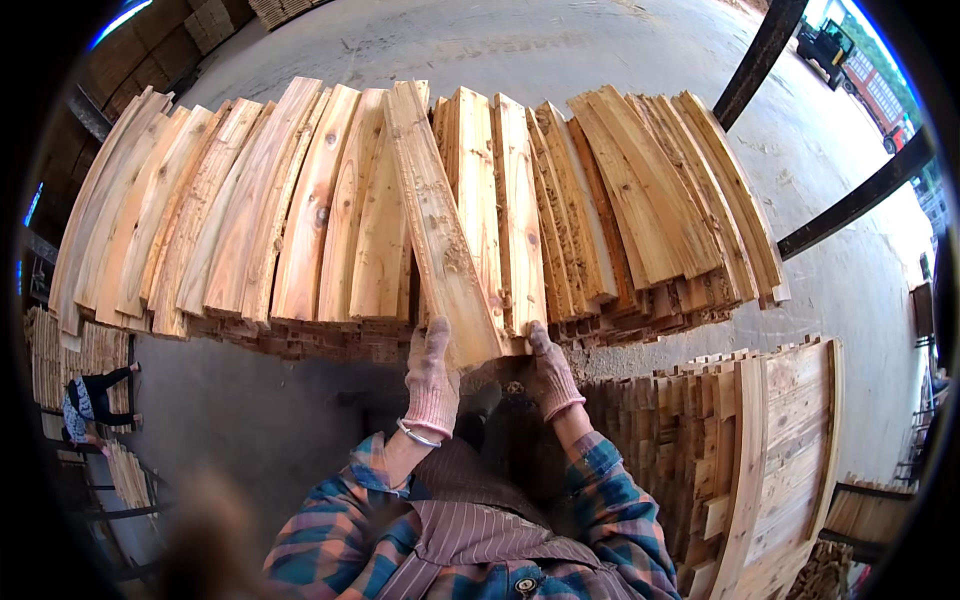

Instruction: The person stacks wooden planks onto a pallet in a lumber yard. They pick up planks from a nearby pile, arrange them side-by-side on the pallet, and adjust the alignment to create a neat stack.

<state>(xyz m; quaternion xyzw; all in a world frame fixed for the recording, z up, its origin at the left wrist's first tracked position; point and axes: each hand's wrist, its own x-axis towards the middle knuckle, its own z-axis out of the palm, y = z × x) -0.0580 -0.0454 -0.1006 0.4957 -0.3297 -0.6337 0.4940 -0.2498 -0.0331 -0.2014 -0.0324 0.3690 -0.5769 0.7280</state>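
Observation:
A wide stack of rough wooden boards lies in front of me, their near ends toward my body. My left hand [432,378], in a pale knitted work glove, is closed on the near end of a slanted board [438,215] that rests across the top of the others. Its thumb presses on the left edge, and its fingers are hidden underneath. My right hand [553,372], gloved too, is closed at the near end of a narrower, straighter board [519,205] just to the right. Its thumb shows at the end corner; the other fingers are mostly hidden.
Another stack of boards [795,440] stands at my lower right. Dark metal posts [762,62] rise beyond the far right. At the left edge a person [92,402] bends near more stacked wood. A forklift [826,52] is outside, far right. Grey concrete floor [450,40] stretches beyond the stack.

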